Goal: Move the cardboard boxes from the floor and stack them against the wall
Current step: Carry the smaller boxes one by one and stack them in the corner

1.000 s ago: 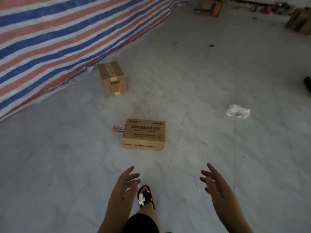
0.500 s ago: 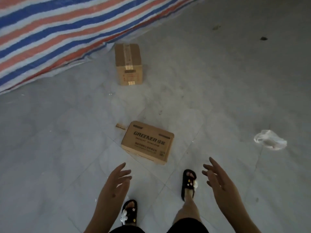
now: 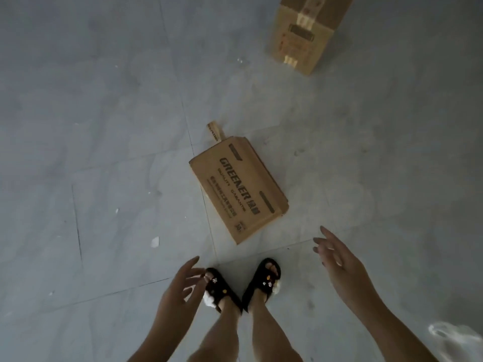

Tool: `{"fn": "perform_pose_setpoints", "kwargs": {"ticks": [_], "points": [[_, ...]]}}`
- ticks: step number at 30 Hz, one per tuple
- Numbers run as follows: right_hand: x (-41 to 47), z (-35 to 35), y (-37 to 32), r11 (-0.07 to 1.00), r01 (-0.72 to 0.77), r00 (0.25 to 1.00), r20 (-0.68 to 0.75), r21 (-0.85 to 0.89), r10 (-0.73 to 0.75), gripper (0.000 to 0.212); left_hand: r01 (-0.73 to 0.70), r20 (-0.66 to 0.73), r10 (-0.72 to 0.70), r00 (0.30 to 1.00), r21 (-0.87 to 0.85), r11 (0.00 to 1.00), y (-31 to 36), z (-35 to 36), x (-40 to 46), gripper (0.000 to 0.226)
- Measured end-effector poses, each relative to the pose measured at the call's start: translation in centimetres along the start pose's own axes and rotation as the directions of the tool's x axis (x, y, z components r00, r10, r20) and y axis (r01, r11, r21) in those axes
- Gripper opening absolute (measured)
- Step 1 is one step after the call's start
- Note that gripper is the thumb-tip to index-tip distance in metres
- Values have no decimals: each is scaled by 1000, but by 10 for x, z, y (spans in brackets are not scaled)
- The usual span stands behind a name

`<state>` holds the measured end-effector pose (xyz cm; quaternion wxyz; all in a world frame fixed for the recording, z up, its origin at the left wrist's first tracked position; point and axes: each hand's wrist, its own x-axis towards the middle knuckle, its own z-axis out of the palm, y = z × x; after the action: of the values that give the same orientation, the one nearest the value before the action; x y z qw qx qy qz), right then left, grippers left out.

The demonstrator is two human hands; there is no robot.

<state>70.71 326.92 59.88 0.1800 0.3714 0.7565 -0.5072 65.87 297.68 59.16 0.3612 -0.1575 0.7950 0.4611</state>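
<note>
Cardboard boxes on the floor, both hands empty

Grey marbled floor tiles (image 3: 104,178) fill my view, dim and scuffed, with a small white scrap (image 3: 155,241) lying left of centre. Moving right, my left hand (image 3: 180,288) hangs low over the floor with its fingers spread and loose, holding nothing. Just beside it stand my two feet in black strap sandals with small charms (image 3: 243,286), toes pointing toward the flat brown cardboard box printed with dark "GREENER" lettering (image 3: 239,190). That box lies skewed on the tiles near my feet, a strip of tape (image 3: 214,131) sticking out from its far corner. Further right, my right hand (image 3: 339,259) reaches forward, fingers open, touching nothing, near the box's closest corner. Well beyond, at the upper right, a taller taped brown cardboard box (image 3: 304,35) sits on the floor. A crumpled white plastic bag (image 3: 452,338) lies at the bottom right.
</note>
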Motion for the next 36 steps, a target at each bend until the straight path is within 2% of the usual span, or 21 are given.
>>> {"fn": "perform_pose_setpoints", "kwargs": {"ticks": [3,7,11,13,15,17,21,23,25,28,32,33,36], "points": [[92,31,54,999,2,999,39,-34,0,44,130,-60,-135,989,-76,989,-42,66,78,35],[207,79,123,996,25,999,27,-90,-23,43,271,-64,-283,957,-152,951,-112,148,182,54],[289,120,178,991,59,998,-9,-118,-61,48,358,-77,-407,910,-347,867,-168,193,262,72],[313,137,196,993,57,998,10,-105,-57,48,352,-18,-401,916,-442,825,-184,203,284,63],[326,150,207,997,36,998,44,-63,-33,44,311,39,-337,941,-495,811,-190,209,292,46],[327,158,209,1000,-7,998,58,24,6,39,267,42,-292,956,-547,793,-193,210,295,43],[303,162,179,994,-6,995,96,106,-5,32,205,-34,-323,946,-708,676,-175,184,282,48],[279,159,150,988,-21,992,123,156,1,38,163,-66,-324,944,-758,631,-154,159,259,47],[249,155,117,977,-35,987,158,209,2,40,128,-87,-319,944,-794,594,-130,131,228,42],[196,144,66,970,-33,978,209,239,-19,30,87,-127,-342,931,-833,546,-96,91,173,30],[113,123,-4,982,14,961,269,187,-65,91,10,-208,-368,906,-859,511,-51,41,82,41],[91,116,-22,982,49,954,284,182,-100,92,-11,-231,-374,898,-863,506,-39,29,57,47],[28,93,-83,971,167,921,326,169,-215,73,-89,-313,-385,868,-861,501,2,-4,-22,54]]}}
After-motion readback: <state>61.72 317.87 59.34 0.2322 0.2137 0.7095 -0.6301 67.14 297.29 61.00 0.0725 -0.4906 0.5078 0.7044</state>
